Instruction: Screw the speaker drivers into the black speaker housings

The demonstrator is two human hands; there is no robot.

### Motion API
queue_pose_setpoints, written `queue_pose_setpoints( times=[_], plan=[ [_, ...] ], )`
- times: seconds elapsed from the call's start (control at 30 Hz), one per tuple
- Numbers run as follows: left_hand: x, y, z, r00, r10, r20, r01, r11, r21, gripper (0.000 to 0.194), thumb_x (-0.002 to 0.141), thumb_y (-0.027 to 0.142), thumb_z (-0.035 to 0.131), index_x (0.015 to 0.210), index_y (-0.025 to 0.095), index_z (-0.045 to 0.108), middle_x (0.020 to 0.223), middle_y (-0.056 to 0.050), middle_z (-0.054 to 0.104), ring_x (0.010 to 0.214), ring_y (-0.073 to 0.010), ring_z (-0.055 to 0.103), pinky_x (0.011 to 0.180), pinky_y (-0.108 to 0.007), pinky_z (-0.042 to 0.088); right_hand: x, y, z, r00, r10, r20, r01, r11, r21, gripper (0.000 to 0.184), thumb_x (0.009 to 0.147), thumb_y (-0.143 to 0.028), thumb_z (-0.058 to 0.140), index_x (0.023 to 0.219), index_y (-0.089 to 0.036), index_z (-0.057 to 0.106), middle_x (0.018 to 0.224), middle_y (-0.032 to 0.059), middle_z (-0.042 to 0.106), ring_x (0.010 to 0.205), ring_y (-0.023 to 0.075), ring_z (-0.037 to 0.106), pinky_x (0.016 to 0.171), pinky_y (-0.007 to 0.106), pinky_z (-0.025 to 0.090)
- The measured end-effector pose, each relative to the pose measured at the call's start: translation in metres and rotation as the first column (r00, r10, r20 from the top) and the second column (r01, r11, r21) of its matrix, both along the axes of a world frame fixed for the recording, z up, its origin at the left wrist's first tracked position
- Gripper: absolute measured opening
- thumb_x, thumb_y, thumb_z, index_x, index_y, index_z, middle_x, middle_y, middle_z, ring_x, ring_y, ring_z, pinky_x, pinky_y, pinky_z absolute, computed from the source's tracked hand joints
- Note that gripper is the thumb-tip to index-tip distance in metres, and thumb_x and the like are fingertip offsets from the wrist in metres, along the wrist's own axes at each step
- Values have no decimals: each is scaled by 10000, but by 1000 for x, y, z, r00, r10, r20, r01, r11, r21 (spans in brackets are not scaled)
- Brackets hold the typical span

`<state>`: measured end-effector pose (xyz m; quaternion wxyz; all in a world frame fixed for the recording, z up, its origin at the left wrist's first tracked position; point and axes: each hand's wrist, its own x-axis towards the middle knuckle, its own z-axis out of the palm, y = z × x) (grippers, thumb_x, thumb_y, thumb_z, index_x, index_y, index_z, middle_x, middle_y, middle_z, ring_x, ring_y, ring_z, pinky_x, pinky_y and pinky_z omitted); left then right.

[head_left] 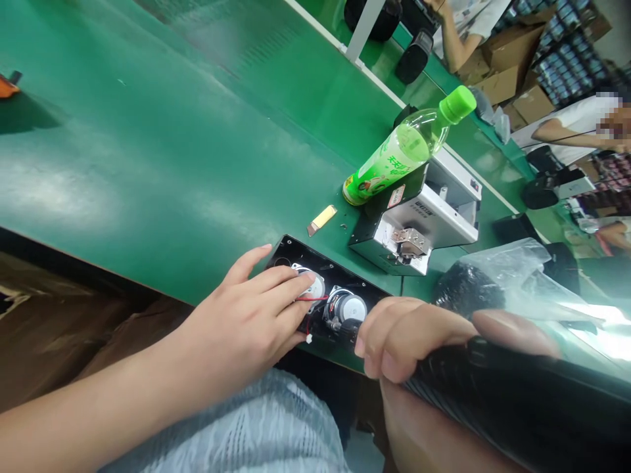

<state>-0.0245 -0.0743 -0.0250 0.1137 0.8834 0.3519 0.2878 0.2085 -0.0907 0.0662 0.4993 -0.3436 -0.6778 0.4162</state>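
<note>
A black speaker panel (pixel 288 251) with two round silver speaker drivers (pixel 346 309) and a red wire lies at the near edge of the green bench. My left hand (pixel 246 312) rests on its left part, fingers stretched out flat over one driver. My right hand (pixel 419 335) is closed round a long black ribbed housing (pixel 517 401) that runs off to the lower right, close to the camera.
A green drink bottle (pixel 407 148) leans on a white and black machine (pixel 424 220) behind the panel. A small yellow strip (pixel 322 219) lies on the green bench (pixel 148 164). A clear plastic bag (pixel 532 276) sits right. Other people work at the far side.
</note>
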Motion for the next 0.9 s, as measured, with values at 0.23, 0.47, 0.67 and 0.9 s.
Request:
queue_pose_setpoints(
  times=[0.23,0.47,0.67,0.9],
  plan=[
    [0,0,-2,1000,-16,-3,16,1000,24,247,1134,344,607,1208,181,777,1379,-63,807,1266,-253,723,1423,-508,165,-17,-9,-3,989,-149,-23,150,988,31,329,1037,-117,641,1218,-376,734,758,-19,716,586,199,681,623,388,645],
    [1,-1,-6,999,-18,30,17,999,31,223,1124,299,598,1210,172,760,1380,-84,802,1270,-280,719,1408,-567,215,-16,-9,-2,987,-158,36,159,987,-17,410,987,-141,759,1256,-449,738,774,-30,746,596,224,697,639,430,637],
    [0,-3,-8,999,-24,41,24,1000,2,224,1126,302,603,1202,171,769,1394,-84,805,1268,-289,721,1385,-562,256,-31,-16,-8,962,-272,-17,272,962,-5,316,1139,-349,536,969,-329,802,646,-9,683,539,221,667,600,420,590],
    [-4,-3,-8,999,-39,24,39,999,6,221,1101,281,639,1214,159,784,1418,-105,796,1285,-313,723,1373,-578,280,-23,-18,-24,990,-130,-45,134,985,112,271,1113,-311,599,1317,-389,760,674,-49,696,537,181,659,603,387,614]
  ],
)
